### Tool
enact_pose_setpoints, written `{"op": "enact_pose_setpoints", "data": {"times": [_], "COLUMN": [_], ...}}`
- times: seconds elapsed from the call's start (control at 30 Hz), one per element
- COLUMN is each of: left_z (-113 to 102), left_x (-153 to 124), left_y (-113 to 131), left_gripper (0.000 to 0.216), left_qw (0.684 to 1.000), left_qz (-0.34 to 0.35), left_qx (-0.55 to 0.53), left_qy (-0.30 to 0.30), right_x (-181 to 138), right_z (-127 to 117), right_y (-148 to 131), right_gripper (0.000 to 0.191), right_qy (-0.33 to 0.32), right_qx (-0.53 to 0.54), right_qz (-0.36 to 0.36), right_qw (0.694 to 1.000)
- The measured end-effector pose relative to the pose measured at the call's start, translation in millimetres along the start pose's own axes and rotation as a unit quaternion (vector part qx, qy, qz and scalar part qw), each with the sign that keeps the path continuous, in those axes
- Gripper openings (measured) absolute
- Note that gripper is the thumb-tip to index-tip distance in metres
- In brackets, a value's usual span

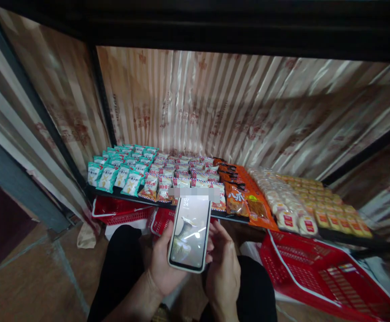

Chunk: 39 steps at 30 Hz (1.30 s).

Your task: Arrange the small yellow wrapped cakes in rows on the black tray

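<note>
A smartphone (190,237) in a pale case stands upright in front of me, its screen lit with a lock-screen picture. My left hand (164,264) is closed round its left side and back, the thumb along the edge. Fingertips show at the phone's right edge. My right hand (224,264) is beside that edge, its fingers loosely bent and partly apart; whether they touch the phone I cannot make out. Beyond the phone are rows of small striped snack packets (181,172), with teal-and-white packets (107,177) to their left and orange snack bags (237,192) to their right.
The snacks stand on a low dark shelf (127,197), with clear-wrapped round pastries (289,214) and yellow packaged cakes (339,214) farther right. Red plastic baskets (315,273) are below the shelf. A striped curtain (188,103) hangs behind, and a dark beam (235,31) crosses above.
</note>
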<state>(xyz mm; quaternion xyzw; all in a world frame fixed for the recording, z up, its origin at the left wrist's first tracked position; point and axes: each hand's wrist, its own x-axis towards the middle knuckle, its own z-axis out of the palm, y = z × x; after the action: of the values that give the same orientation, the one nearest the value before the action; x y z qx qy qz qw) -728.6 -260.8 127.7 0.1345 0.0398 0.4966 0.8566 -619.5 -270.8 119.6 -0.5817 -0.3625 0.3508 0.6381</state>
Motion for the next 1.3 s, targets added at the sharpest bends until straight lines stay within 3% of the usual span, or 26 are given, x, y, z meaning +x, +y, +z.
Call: {"op": "enact_pose_setpoints", "data": {"times": [0.33,0.57,0.77,1.13,1.3], "left_z": [-5,-8,-14,-13,-13], "left_x": [36,54,60,57,55], "left_y": [13,17,14,19,21], "left_gripper": [0.055,0.052,0.052,0.053,0.055], "left_qw": [1.000,1.000,0.999,0.999,0.999], "left_qz": [0.011,0.022,0.020,0.032,0.035], "left_qx": [-0.014,-0.014,-0.018,-0.011,-0.002], "left_qy": [-0.021,0.012,0.030,0.026,0.029], "right_x": [47,68,74,70,70], "right_z": [13,8,10,13,10], "right_y": [1,14,14,6,4], "right_gripper": [0.064,0.059,0.062,0.062,0.061], "right_qy": [-0.023,-0.021,-0.008,-0.023,-0.019], "right_qx": [0.069,0.081,0.081,0.069,0.034], "right_qz": [-0.002,-0.001,0.033,0.026,-0.050], "right_qw": [0.997,0.997,0.996,0.997,0.998]}}
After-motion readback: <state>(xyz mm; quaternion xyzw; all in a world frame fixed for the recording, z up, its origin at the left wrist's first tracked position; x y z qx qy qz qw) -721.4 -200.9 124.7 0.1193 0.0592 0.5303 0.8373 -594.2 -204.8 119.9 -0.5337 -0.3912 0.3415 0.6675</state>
